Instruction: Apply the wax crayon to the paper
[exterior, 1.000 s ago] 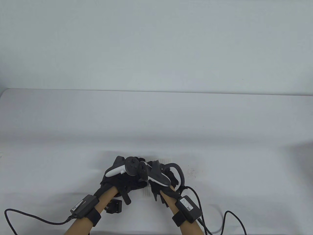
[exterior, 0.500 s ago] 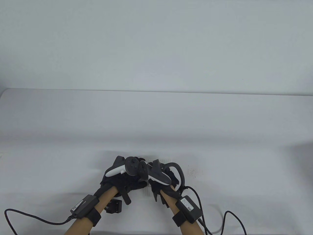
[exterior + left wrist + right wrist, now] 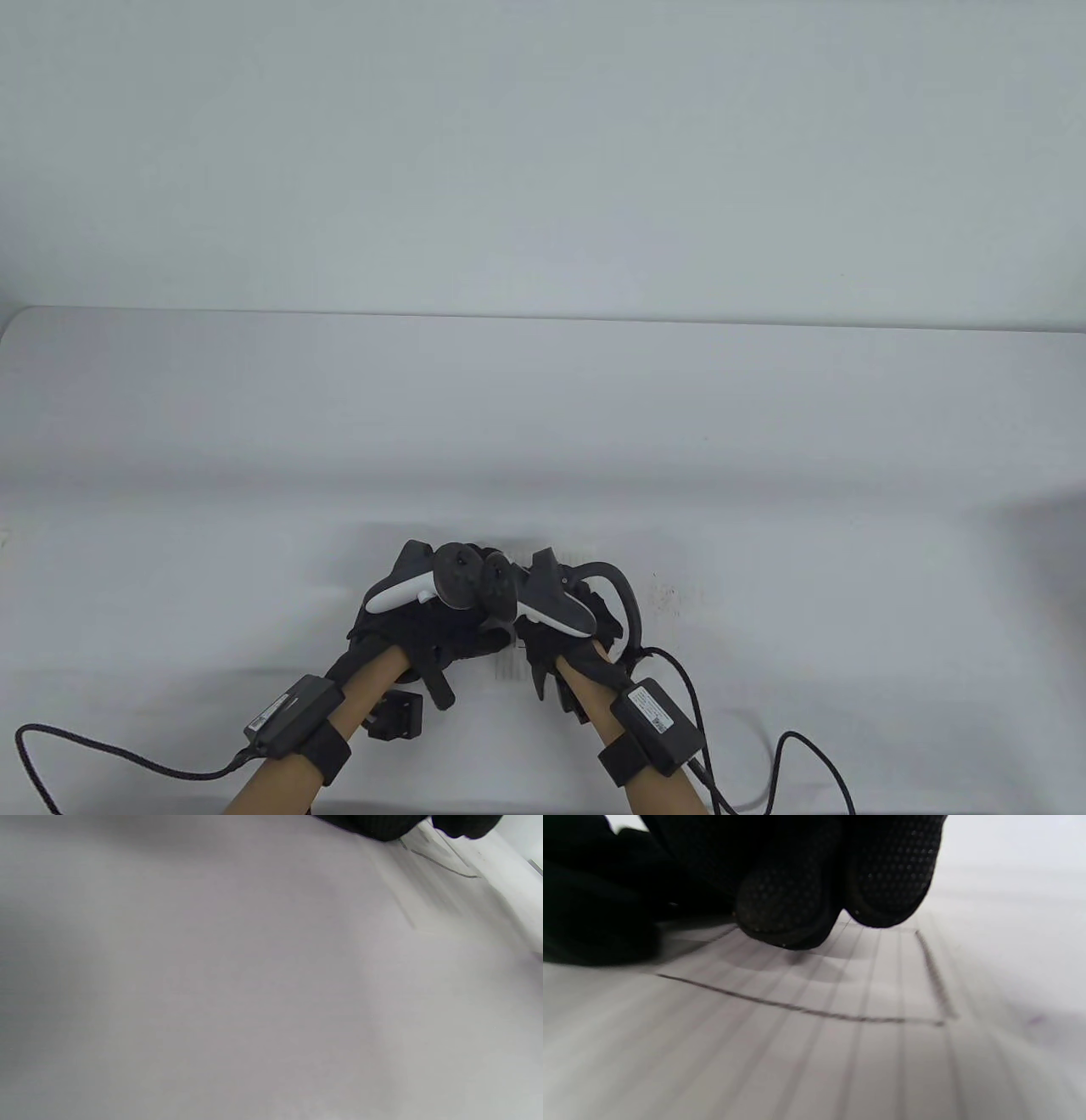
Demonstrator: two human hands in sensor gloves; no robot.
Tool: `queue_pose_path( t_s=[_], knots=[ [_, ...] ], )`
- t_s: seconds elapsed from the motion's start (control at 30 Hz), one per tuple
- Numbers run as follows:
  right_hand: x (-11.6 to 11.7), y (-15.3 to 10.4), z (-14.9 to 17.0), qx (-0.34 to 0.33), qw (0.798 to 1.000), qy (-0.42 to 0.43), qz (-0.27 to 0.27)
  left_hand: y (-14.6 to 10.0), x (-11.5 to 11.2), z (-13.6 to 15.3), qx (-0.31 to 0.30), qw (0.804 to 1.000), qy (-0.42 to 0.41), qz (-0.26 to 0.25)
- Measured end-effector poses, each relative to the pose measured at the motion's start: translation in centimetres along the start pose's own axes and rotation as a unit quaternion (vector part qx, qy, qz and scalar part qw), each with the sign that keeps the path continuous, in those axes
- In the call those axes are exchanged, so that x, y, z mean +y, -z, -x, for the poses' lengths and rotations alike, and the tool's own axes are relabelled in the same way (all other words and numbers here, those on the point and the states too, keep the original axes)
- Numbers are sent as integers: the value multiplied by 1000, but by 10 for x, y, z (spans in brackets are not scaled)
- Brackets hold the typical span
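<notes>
A sheet of lined paper (image 3: 509, 666) lies on the white table near the front edge, mostly under my hands. My left hand (image 3: 424, 620) rests on its left part; its fingers are hidden under the tracker. My right hand (image 3: 577, 632) is close beside it on the right. In the right wrist view its fingertips (image 3: 789, 912) are curled down just above the paper (image 3: 840, 1060), over a dark drawn outline (image 3: 806, 1010). No crayon shows in any view. The left wrist view shows the paper (image 3: 254, 984) and a thin dark line (image 3: 441, 866).
Black cables (image 3: 127, 760) (image 3: 806, 747) trail from both wrists over the table's front. A few dark specks (image 3: 670, 594) mark the surface right of the hands. The table's back edge (image 3: 543, 317) meets a plain wall.
My right hand has shifted slightly to the left, toward my left hand, its tracker tilting a little. My left hand has not moved.
</notes>
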State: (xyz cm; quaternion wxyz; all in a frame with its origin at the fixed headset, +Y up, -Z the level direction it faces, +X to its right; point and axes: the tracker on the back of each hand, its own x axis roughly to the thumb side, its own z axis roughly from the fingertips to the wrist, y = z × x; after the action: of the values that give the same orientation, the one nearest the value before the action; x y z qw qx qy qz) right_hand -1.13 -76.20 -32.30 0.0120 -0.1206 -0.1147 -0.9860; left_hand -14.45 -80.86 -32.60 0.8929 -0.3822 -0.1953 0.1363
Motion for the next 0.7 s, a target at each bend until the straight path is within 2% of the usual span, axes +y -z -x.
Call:
queue_pose_path(
  t_s=[0.1,0.17,0.23,0.27,0.3,0.37,0.43,0.5,0.53,0.57,0.63,0.7],
  knots=[
    [2,-1,-2,27,995,-74,60,0,0,0,0,1000,0,0],
    [1,-2,-4,8,997,-59,38,0,0,0,0,1000,0,0],
    [-1,0,-1,-21,1000,-2,-11,0,0,0,0,1000,0,0],
    [-1,1,2,-5,1000,10,-11,0,0,0,0,1000,0,0],
    [0,0,3,11,1000,-7,10,0,0,0,0,1000,-1,1],
    [1,-2,3,31,995,-76,52,0,0,0,-1,1000,-2,0],
    [0,-4,-1,8,997,-68,34,0,0,0,0,1000,0,0],
    [-3,-4,2,-18,1000,-12,-17,0,0,0,0,1000,0,0],
    [-2,-3,4,-6,1000,-2,-18,0,0,0,-1,1000,-1,0],
    [-2,-3,5,10,1000,-16,5,0,0,0,-1,1000,-2,0],
    [0,-3,4,28,996,-71,38,0,0,0,-1,1000,-1,0],
    [-2,-6,1,8,998,-64,17,0,0,0,-1,1000,-1,0]
  ],
)
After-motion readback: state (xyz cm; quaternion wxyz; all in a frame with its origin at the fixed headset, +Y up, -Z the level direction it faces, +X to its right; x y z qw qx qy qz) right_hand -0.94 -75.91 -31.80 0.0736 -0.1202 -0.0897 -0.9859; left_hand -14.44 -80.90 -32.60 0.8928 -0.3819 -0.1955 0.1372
